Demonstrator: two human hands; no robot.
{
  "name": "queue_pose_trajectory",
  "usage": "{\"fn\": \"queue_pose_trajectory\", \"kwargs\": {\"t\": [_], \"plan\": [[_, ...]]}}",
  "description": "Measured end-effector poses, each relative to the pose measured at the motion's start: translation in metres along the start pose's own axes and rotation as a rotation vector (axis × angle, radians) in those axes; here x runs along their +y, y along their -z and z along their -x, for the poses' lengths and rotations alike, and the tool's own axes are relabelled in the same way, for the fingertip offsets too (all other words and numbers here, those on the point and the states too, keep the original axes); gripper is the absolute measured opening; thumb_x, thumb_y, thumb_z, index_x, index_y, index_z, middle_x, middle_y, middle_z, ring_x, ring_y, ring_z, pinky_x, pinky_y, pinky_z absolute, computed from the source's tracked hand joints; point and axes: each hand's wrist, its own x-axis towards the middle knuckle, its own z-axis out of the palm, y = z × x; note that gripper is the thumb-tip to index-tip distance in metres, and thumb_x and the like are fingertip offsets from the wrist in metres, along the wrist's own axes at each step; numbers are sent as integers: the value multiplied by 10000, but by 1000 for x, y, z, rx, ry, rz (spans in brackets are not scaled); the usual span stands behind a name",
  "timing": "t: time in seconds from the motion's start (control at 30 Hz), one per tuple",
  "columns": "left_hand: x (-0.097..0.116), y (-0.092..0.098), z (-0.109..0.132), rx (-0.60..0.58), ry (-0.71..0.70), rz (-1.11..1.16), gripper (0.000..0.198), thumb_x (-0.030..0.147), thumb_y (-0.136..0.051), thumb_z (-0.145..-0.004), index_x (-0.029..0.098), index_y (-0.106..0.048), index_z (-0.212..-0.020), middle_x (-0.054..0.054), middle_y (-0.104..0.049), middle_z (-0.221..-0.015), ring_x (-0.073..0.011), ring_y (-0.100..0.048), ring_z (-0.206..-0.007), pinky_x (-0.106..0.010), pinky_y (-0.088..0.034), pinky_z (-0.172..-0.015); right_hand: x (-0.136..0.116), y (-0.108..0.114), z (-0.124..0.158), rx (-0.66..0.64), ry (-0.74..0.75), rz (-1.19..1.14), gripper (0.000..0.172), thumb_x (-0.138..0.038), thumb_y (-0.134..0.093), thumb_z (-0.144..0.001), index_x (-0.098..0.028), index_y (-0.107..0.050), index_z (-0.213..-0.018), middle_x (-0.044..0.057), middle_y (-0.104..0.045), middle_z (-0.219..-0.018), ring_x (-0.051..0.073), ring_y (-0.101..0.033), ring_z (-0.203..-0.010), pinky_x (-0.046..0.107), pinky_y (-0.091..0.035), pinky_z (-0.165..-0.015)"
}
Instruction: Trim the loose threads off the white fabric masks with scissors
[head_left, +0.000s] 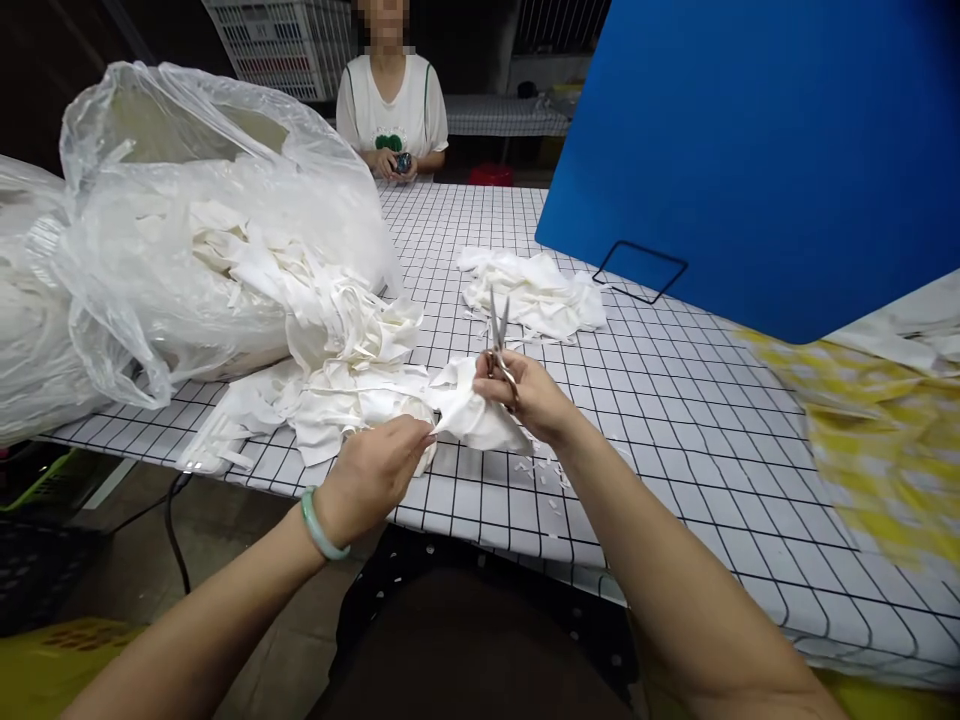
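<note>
My left hand [382, 465], with a green bangle [322, 527] on its wrist, pinches the edge of a white fabric piece [480, 415]. In my right hand [529, 392] is a pair of scissors [498, 325], blades pointing up and away and slightly apart. The fabric piece stretches between both hands, just below the scissors. Behind my left hand lies a heap of white fabric pieces [352, 375], spilling from a clear plastic bag [217, 140]. A separate pile of white fabric [536, 290] rests farther back. Small white scraps [551, 480] are scattered beside the right forearm.
A large blue board [735, 150] stands at the right, with a black wire stand [641, 270] at its lower edge. Yellow checked cloth [877, 430] covers the table's right side. Across the checked table [675, 400], a person [391, 110] holds a small dark object.
</note>
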Motion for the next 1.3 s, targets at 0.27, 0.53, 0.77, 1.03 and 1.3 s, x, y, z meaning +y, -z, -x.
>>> {"fn": "queue_pose_trajectory", "kwargs": {"t": [0.27, 0.53, 0.77, 1.03, 1.3], "plan": [[9, 21, -10, -173, 441, 968, 310, 426, -566, -932, 138, -675, -901, 27, -455, -627, -63, -285, -484, -202, -220, -458, 9, -25, 10, -226, 126, -53, 331, -339, -863, -694, -220, -598, -852, 1, -634, -897, 166, -588, -855, 311, -468, -795], [22, -10, -22, 129, -72, 742, 310, 313, -493, -1011, 168, -679, -809, -102, -567, -1148, -213, -554, -1032, -357, -462, -970, 32, -54, 13, -91, -61, -389, 486, -548, -855, -591, -235, -538, -786, -32, -537, -704, 161, -519, -672, 296, -437, -647], [18, -52, -24, 260, 78, 736, 339, 331, -438, -1039, 178, -630, -807, -50, -495, -889, -155, -499, -773, -287, -436, -696, 28, -17, 67, 171, 106, 378, 352, -507, -786, -753, -237, -626, -910, 48, -623, -986, 251, -578, -987, 419, -451, -914], [28, -88, -23, 108, -14, 637, 333, 280, -376, -1057, 180, -581, -814, -82, -497, -1020, -215, -492, -1057, -322, -445, -842, 27, 21, 120, 261, 214, 902, 339, -541, -776, -775, -225, -653, -775, 19, -659, -687, 219, -543, -752, 402, -430, -769], [31, -98, -29, 32, -81, 598, 303, 255, -370, -1055, 188, -534, -810, -77, -479, -1028, -215, -470, -1068, -347, -447, -905, 29, 29, 130, 251, 236, 910, 423, -550, -785, -753, -206, -568, -635, -19, -586, -543, 159, -493, -614, 339, -381, -694]]}}
